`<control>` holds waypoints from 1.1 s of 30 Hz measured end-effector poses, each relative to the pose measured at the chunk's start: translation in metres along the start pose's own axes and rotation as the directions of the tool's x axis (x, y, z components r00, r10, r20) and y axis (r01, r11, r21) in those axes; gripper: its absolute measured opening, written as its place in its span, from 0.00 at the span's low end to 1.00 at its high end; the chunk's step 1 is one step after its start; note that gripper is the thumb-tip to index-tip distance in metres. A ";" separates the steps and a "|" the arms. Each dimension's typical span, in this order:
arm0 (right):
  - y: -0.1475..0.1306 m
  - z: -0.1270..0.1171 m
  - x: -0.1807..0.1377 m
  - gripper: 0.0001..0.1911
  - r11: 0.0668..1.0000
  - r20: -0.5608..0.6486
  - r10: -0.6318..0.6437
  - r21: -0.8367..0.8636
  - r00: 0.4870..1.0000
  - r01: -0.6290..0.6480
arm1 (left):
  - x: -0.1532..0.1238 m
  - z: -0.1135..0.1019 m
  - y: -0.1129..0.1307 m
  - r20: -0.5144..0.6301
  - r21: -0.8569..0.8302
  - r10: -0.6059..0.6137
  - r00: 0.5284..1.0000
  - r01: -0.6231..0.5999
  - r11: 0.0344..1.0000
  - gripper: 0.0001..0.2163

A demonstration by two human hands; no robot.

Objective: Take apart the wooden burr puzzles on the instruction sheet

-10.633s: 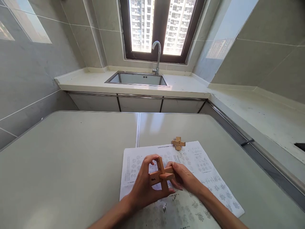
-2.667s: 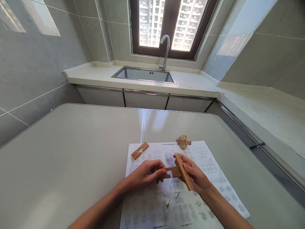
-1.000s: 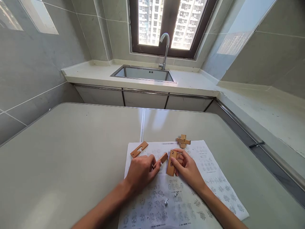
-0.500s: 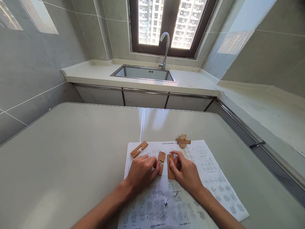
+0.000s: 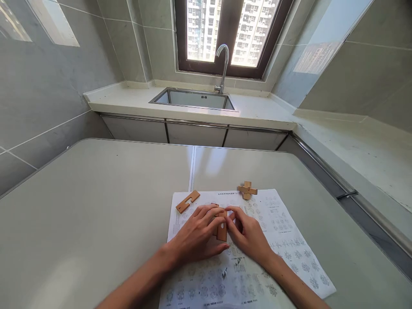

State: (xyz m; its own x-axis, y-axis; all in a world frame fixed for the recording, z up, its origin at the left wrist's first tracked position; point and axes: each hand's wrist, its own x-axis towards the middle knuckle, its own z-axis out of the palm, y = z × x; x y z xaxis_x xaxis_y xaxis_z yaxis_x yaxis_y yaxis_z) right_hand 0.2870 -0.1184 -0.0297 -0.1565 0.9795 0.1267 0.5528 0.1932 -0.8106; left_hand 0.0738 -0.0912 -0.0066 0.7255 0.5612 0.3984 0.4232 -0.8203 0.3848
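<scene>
Between the two hands, low on the printed instruction sheet (image 5: 283, 231), the two wooden puzzle slats (image 5: 221, 228) now sit pressed against each other. Half a second ago they lay side by side with a gap between them, one under each hand. Before that they were held up off the paper. So the work has moved from handling the pieces in the air to closing them together flat on the sheet.

The left hand (image 5: 196, 234) has its fingers curled over the slats from the left, and the right hand (image 5: 247, 234) meets it from the right. Both grasp the pair, fingertips touching over the top. Only a short stretch of light brown wood shows between the fingers, standing roughly lengthwise away from the person. The "2" that was readable on one slat earlier is now covered. Whether the slats have slotted into each other or merely touch edge to edge is hard to tell under the fingers.

A third piece, the notched wooden slat (image 5: 187, 201), has stayed at the sheet's far left corner, apart from the hands. The small wooden cross (image 5: 247, 190), already put together, rests at the sheet's far edge. Sheet and pieces lie on the pale table (image 5: 96, 206).
</scene>
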 end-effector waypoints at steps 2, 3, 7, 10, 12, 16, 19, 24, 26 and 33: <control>0.000 0.000 0.000 0.14 0.999 0.030 -0.024 0.042 0.999 0.023 | 0.000 0.000 0.000 0.012 0.002 -0.011 1.000 0.010 1.000 0.27; 0.000 0.000 0.000 0.14 0.998 0.042 -0.033 0.060 0.999 0.030 | 0.001 0.001 0.000 0.007 0.006 -0.023 1.000 0.023 1.000 0.26; 0.000 0.001 0.000 0.15 0.995 0.058 -0.043 0.094 0.997 0.037 | 0.001 0.006 -0.001 -0.052 0.060 -0.086 0.995 0.089 0.994 0.16; 0.000 0.001 0.000 0.14 0.995 0.062 -0.055 0.085 0.997 0.049 | 0.000 0.010 -0.003 -0.099 0.106 -0.131 0.987 0.141 0.984 0.16; 0.000 0.001 0.000 0.14 0.995 0.062 -0.058 0.085 0.996 0.053 | -0.001 0.012 -0.005 -0.135 0.129 -0.164 0.977 0.181 0.975 0.15; 0.000 0.001 -0.001 0.14 0.994 0.067 -0.055 0.093 0.996 0.049 | -0.004 0.014 -0.009 -0.201 0.179 -0.210 0.957 0.246 0.953 0.14; 0.001 0.001 -0.001 0.14 0.995 0.067 -0.054 0.086 0.996 0.048 | -0.005 0.014 -0.011 -0.229 0.211 -0.224 0.947 0.273 0.939 0.14; 0.001 0.001 -0.001 0.13 0.996 0.075 -0.046 0.073 0.996 0.041 | -0.004 0.015 -0.014 -0.289 0.249 -0.233 0.928 0.308 0.918 0.15; 0.000 0.001 -0.001 0.13 0.997 0.071 -0.049 0.069 0.996 0.044 | -0.004 0.015 -0.014 -0.306 0.259 -0.221 0.926 0.304 0.917 0.16; -0.002 -0.001 0.000 0.12 0.997 0.068 -0.076 0.037 0.995 0.073 | -0.005 0.015 -0.004 -0.186 0.219 0.017 0.982 0.025 0.975 0.11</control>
State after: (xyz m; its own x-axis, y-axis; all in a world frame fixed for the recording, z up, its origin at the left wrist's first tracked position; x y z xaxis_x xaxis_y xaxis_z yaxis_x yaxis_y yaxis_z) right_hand 0.2869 -0.1192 -0.0274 -0.2530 0.9560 0.1488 0.5090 0.2623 -0.8198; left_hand 0.0764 -0.0922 -0.0227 0.6190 0.5583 0.5525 0.5496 -0.8104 0.2031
